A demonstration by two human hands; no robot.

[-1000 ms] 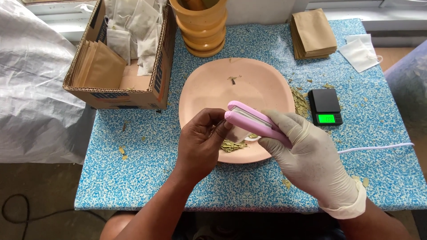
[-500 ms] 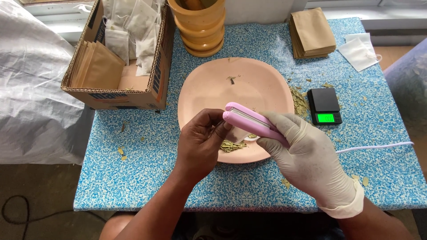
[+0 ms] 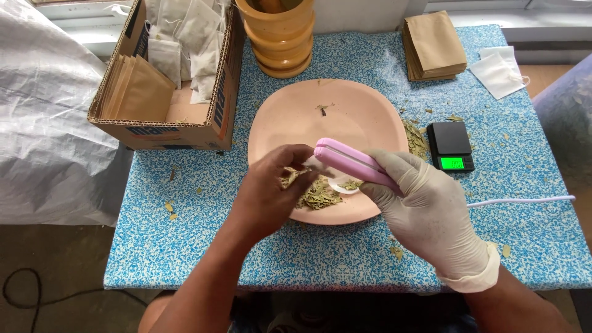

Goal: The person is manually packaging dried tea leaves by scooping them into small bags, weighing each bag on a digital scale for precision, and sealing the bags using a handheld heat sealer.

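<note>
The gloved right hand [image 3: 431, 209] wraps its fingers tight around the pink heat sealer [image 3: 354, 163], holding it low over the pink plate [image 3: 290, 123], its white cord [image 3: 524, 200] trailing off to the right across the blue speckled table [image 3: 197, 246]. The bare left hand [image 3: 271, 191] pinches a small filled tea bag [image 3: 290, 176] between fingertips and thumb, right at the tip of the sealer; much of the bag is hidden by the fingers. Under both hands sits a small pile of dried leaves [image 3: 317, 196] on the plate's near side.

Risks from here, as I read it: bare fingertips are very close to the sealer's clamp, so a squeeze with the bag poorly lined up could nip or burn them. If leaf crumbs sit in the bag's mouth, the seam may not hold. A tug on the cord could drag the sealer off line.

Around them: a digital pocket scale [image 3: 451, 147] with a green lit display, a stack of brown paper pouches [image 3: 433, 46], a cardboard box [image 3: 179, 129] of bags and pouches, and a wooden mortar [image 3: 280, 34].
</note>
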